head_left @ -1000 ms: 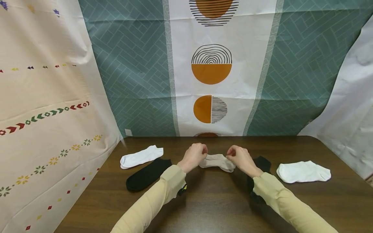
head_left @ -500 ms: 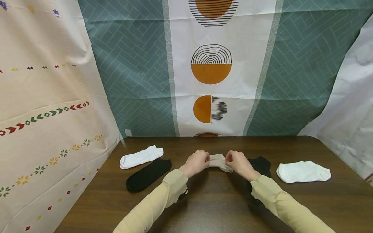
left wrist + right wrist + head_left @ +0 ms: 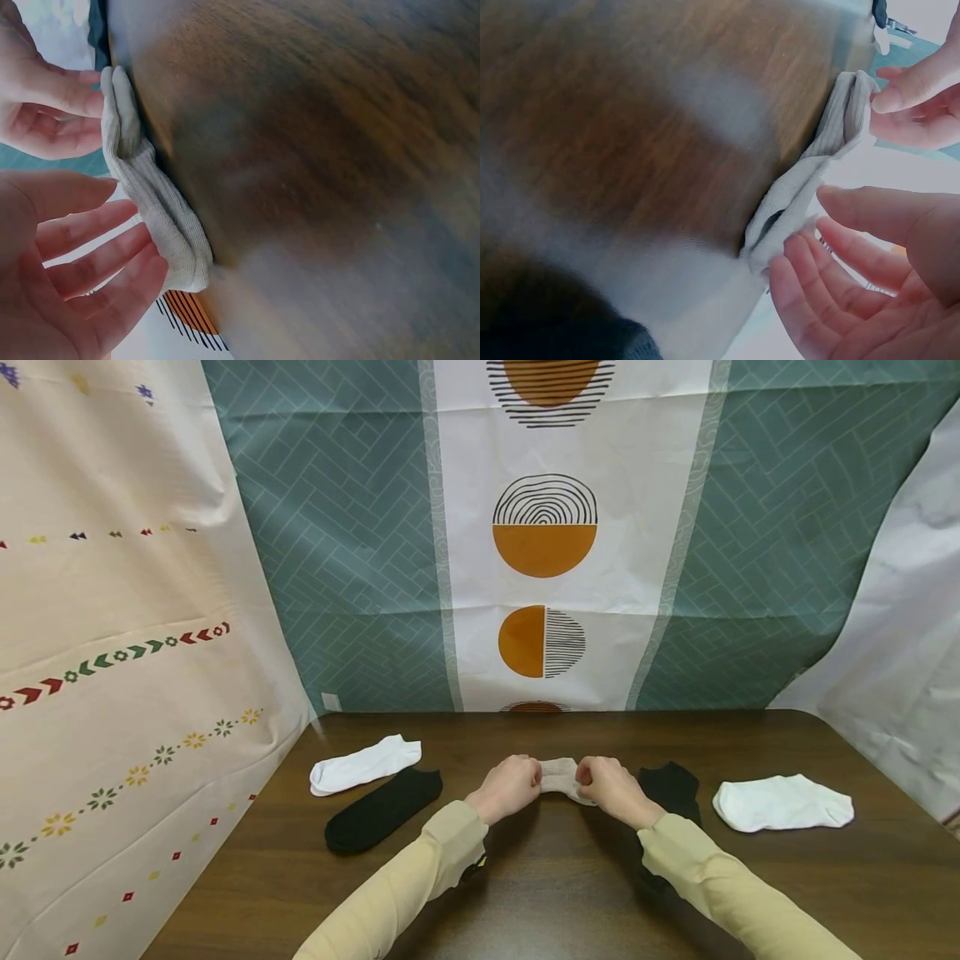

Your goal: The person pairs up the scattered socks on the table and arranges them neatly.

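A beige ribbed sock [image 3: 558, 774] lies on the table between both hands. In the left wrist view the sock [image 3: 169, 206] shows two layers, one against the other; I cannot tell whether they are a stacked pair. My left hand [image 3: 510, 787] is at its left end, the relaxed fingers touching its far side and the thumb near its upper edge. At the other end my right hand [image 3: 613, 790] touches the sock with loosely bent fingers. In the right wrist view, thumb and fingers of the right hand [image 3: 885, 262] stand apart beside the sock [image 3: 799, 184].
To the left lie a white sock [image 3: 365, 765] and a black sock [image 3: 382, 810]. A black sock [image 3: 670, 787] lies partly hidden behind the right forearm, and a white sock [image 3: 782, 802] lies farther right. Patterned cloth [image 3: 352, 568] hangs behind the brown table [image 3: 555, 893].
Both hands have come down and closer together, the left moving rightward and the right slightly leftward, now covering more of the beige sock's ends. The other socks have not moved.
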Available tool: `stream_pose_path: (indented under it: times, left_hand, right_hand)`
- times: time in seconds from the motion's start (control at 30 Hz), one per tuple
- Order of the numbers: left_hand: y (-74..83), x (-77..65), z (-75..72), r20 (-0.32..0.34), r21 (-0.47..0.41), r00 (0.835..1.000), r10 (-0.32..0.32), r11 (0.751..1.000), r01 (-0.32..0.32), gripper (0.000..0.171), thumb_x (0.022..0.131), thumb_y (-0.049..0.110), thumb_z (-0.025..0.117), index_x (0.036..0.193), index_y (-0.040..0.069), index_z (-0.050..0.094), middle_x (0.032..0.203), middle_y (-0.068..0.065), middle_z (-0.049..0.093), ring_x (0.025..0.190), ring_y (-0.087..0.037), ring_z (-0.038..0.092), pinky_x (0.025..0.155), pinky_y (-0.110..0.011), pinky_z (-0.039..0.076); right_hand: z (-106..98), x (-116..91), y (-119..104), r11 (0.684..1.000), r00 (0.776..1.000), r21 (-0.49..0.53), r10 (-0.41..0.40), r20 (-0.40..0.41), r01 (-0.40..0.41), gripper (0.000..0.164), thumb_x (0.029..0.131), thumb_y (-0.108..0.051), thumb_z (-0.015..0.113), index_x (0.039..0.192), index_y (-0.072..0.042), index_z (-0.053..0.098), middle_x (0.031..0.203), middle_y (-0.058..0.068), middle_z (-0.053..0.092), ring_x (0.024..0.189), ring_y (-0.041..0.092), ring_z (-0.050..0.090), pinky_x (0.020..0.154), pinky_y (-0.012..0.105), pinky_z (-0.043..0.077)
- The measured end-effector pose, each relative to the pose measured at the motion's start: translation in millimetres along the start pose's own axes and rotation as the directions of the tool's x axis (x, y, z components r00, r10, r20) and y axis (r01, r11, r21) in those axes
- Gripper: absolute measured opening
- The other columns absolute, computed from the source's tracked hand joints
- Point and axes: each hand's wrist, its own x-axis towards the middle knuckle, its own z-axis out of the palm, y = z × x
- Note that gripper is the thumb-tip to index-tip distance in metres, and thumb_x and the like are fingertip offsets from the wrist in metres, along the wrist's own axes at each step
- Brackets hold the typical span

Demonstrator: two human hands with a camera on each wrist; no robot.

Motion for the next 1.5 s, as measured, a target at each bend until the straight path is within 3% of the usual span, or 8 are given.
stream_pose_path:
  times: [0.27,0.77,1.5]
  left_hand:
    - [-1.1,2.2,0.9,0.022,0.029,0.999,0.027,0.999,-0.028,0.014,0.081,0.011,0.062,0.067,0.01,0.061,0.068,0.003,0.047,0.059,-0.009,0.044,0.048,-0.022,0.037]
    - [-10.3,15.4,6.5,0.023,0.064,0.999,0.043,0.997,-0.044,0.018,0.082,0.006,0.057,0.066,0.009,0.062,0.066,0.001,0.046,0.062,-0.011,0.045,0.054,-0.023,0.037]
    - [-21.2,30.8,10.1,-0.008,0.103,1.0,0.014,0.995,-0.013,0.015,0.083,0.007,0.057,0.069,0.007,0.064,0.078,-0.006,0.055,0.072,-0.02,0.055,0.061,-0.028,0.044]
  right_hand:
    - [0.6,5.9,-0.8,1.0,0.999,-0.03,0.01,0.037,-0.009,0.01,0.076,-0.002,0.066,0.084,-0.003,0.061,0.074,0.002,0.053,0.059,0.015,0.049,0.053,0.032,0.042]
    - [0.8,20.3,1.3,0.998,0.999,-0.059,0.012,0.037,-0.01,0.01,0.074,-0.001,0.066,0.083,-0.003,0.061,0.074,0.002,0.053,0.064,0.018,0.05,0.056,0.034,0.042]
    - [4.7,40.4,8.1,0.999,0.999,-0.042,-0.034,0.01,0.035,0.011,0.077,-0.001,0.063,0.088,0.001,0.062,0.081,0.008,0.057,0.074,0.022,0.053,0.066,0.038,0.044]
